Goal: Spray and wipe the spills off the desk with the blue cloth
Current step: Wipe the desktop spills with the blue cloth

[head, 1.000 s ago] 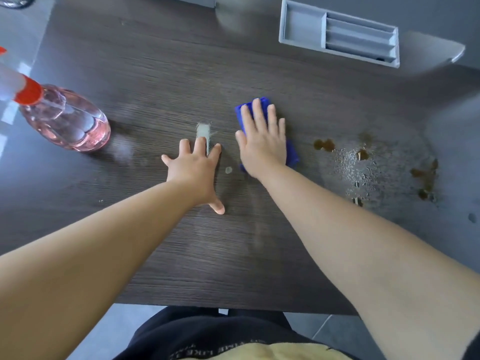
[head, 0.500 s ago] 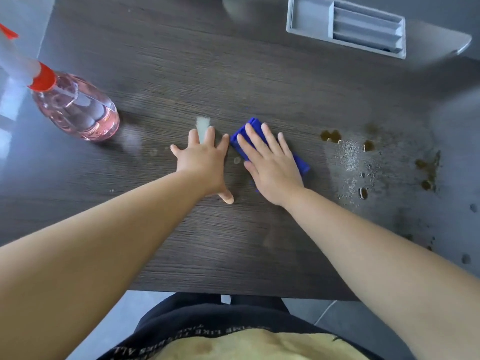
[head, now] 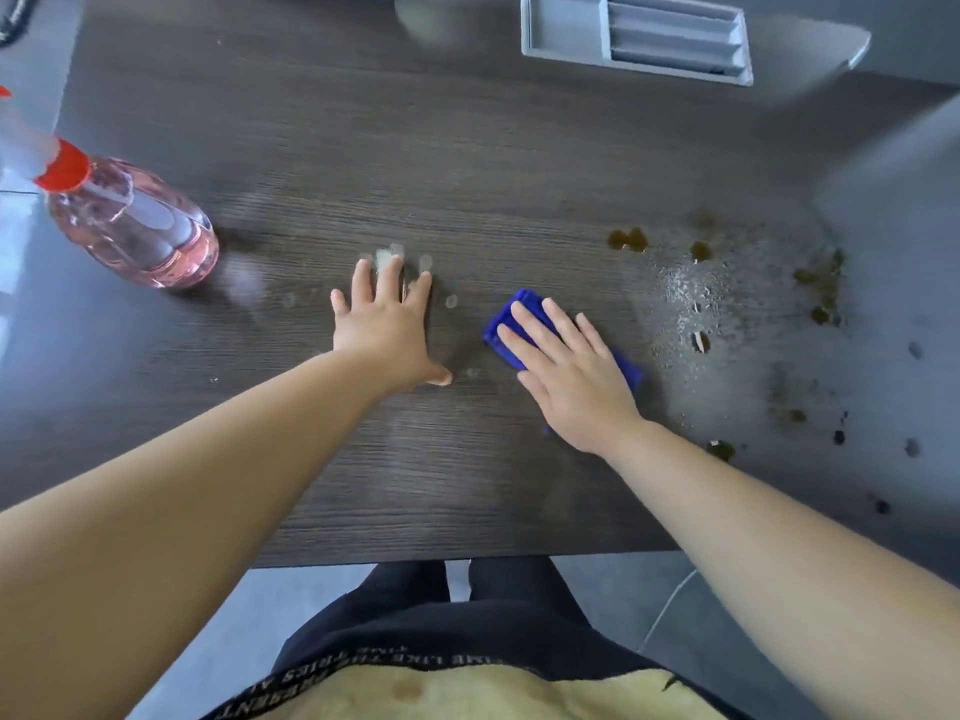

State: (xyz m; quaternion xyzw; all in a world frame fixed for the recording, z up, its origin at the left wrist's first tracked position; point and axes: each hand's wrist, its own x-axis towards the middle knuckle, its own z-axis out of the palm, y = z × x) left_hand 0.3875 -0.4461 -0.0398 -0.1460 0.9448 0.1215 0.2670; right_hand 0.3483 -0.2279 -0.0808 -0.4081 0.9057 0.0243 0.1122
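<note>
My right hand (head: pixel 569 376) lies flat on the folded blue cloth (head: pixel 506 322), pressing it onto the dark wooden desk (head: pixel 467 148) near its middle. My left hand (head: pixel 387 324) rests palm down on the desk, fingers spread, holding nothing; a pale wet patch (head: pixel 387 253) shows at its fingertips. Brown spills (head: pixel 627 239) and a sheen of spray droplets (head: pixel 685 293) lie to the right of the cloth. More brown spots (head: pixel 821 288) spread toward the right edge. The spray bottle (head: pixel 135 220) with pink liquid and a red collar stands at the left.
A grey divided organiser tray (head: pixel 566 39) sits at the back right of the desk. The desk's front edge (head: pixel 467 558) runs just above my lap. Grey floor shows below it and at the left.
My right hand has slid the blue cloth to the right and toward me, away from my left hand. The left hand has stayed flat in place.
</note>
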